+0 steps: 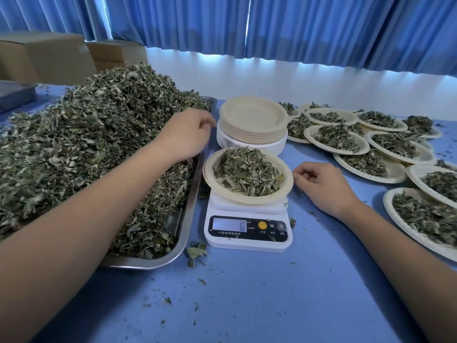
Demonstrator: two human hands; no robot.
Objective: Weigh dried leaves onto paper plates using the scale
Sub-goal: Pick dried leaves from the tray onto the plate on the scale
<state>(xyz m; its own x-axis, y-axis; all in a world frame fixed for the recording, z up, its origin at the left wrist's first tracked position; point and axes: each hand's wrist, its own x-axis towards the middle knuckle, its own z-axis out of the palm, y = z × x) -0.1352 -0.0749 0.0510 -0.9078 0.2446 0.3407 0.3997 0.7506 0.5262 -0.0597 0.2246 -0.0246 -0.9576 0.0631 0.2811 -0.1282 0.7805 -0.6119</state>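
A white digital scale [248, 230] stands in the middle of the blue table, its display showing a digit like 6. A paper plate [286, 186] heaped with dried leaves rests on it. My right hand [321, 186] lies on the table just right of that plate, fingers curled, fingertips at its rim. My left hand [184, 134] hovers over the right edge of a big pile of dried leaves [86, 144] on a steel tray [188, 219], fingers bent; whether it holds leaves I cannot tell.
A stack of unused paper plates [252, 120] stands behind the scale. Several filled plates [351, 137] cover the table to the right. Cardboard boxes [49, 55] sit at the back left, blue curtains behind. Loose leaf bits lie scattered on the table.
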